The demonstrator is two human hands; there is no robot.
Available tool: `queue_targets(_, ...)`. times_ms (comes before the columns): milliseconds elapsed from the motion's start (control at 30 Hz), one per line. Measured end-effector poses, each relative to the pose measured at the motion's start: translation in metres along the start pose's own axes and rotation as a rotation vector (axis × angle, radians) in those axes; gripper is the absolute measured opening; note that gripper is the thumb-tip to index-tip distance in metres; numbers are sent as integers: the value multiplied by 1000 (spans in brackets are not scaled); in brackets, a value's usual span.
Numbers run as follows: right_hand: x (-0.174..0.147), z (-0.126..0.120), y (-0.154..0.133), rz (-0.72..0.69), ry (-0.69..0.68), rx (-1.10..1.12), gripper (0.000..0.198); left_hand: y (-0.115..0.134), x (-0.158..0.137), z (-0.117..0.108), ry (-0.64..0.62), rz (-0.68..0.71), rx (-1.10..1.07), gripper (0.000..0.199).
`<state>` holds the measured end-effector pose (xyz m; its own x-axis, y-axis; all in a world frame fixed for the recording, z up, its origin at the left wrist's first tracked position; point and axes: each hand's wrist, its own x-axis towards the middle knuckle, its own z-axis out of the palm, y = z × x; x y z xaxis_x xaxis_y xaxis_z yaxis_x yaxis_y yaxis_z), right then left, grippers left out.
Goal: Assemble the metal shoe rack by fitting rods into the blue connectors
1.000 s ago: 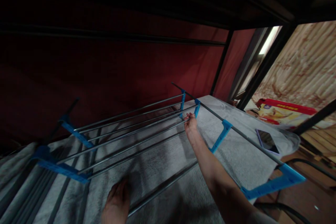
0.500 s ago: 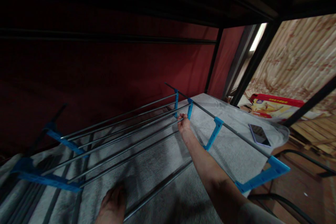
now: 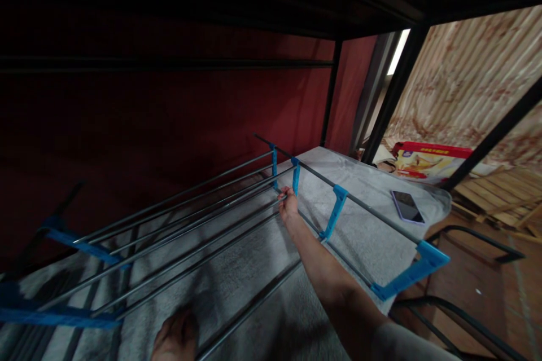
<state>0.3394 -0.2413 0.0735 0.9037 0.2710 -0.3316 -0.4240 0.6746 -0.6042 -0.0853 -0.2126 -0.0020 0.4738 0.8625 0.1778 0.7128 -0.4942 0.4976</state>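
A rack of thin grey metal tubes [image 3: 237, 215] joined by blue plastic brackets [image 3: 334, 214] lies on a grey fleecy cover. My right hand [image 3: 288, 203] reaches to the rack's far right part, its fingers closed around the end of one metal tube, beside an upright blue bracket [image 3: 295, 177]. At the bottom edge, my left hand [image 3: 174, 337] is low over the cover, next to a nearer tube [image 3: 254, 303]. Its fingers are in shadow, and I cannot tell whether they hold anything. More blue brackets [image 3: 59, 316] hold the tubes at the left.
A phone [image 3: 407, 206] lies on the cover [image 3: 372, 237] at the right. Black frame posts [image 3: 398, 90] and a dark upper deck enclose the space. Beyond are a red and yellow box [image 3: 434, 161], wooden slats [image 3: 499, 194] and a black metal-framed seat [image 3: 470, 287].
The view has turned slightly, so the scene sits further left. My right hand stays at the same tube end by the bracket. My left hand has hardly moved.
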Motion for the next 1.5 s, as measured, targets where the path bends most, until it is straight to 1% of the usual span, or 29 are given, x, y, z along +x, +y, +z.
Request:
queue_targets(100,2,-4,2,15,-15,-14,12,1,0,0,-8,-16,-4,36)
queue_targets(233,5,-5,3,51,-20,-9,15,7,-3,-6,-38,-41,7,42)
queue_targets(367,6,-5,5,77,8,-3,21,13,-3,-10,-44,-71,14,47)
queue_targets(467,6,-5,6,97,30,2,22,14,-2,-10,-43,-100,20,47)
queue_targets(600,5,-4,6,113,47,7,22,15,-2,-13,-49,-66,15,43)
queue_targets(833,-2,-7,-1,122,11,-1,21,17,-4,-12,-18,-84,20,46)
queue_targets(967,-2,-8,-8,135,8,-10,25,14,-3,-9,-11,-56,8,47)
queue_targets(1100,0,-5,-11,168,38,-73,24,16,-3,-11,-19,-50,19,48)
queue_targets(1200,-5,-10,-9,187,58,-159,26,20,-3,-15,-38,-45,11,45)
queue_targets(1267,-11,-22,-8,156,74,-220,24,21,-4,-16,-27,-65,-3,42)
queue_targets(1333,-16,-39,-12,67,99,-259,19,19,-5,-15,-8,-93,-27,41)
queue_targets(1433,-10,-62,-30,-103,121,-273,14,17,-6,-13,22,-107,-68,40)
queue_targets(1500,2,-68,-46,-178,98,-271,12,22,-5,-12,72,-80,-77,40)
